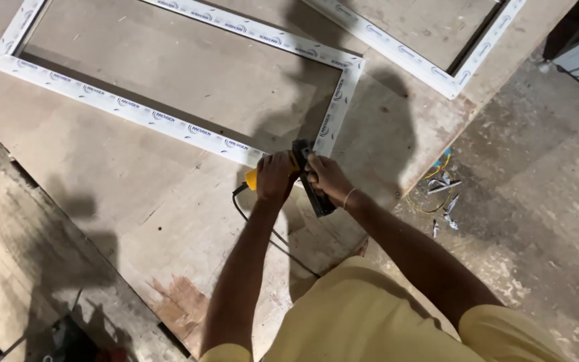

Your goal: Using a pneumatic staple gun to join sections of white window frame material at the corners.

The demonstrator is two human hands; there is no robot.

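**Power tool at the frame's corner**

Where the white frame (169, 121) meets its near corner, both hands clamp a yellow-and-black power tool (303, 175): left hand (276, 177) on the body, right hand (326, 177) beside it. Bare board (102, 194) lies leftward (table edge close right).

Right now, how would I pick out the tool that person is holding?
Find the big plywood worktop and the white window frame lying on it. At the frame's near corner, the left hand and right hand grip a power tool. It alone is yellow and black, trailing a black cord.
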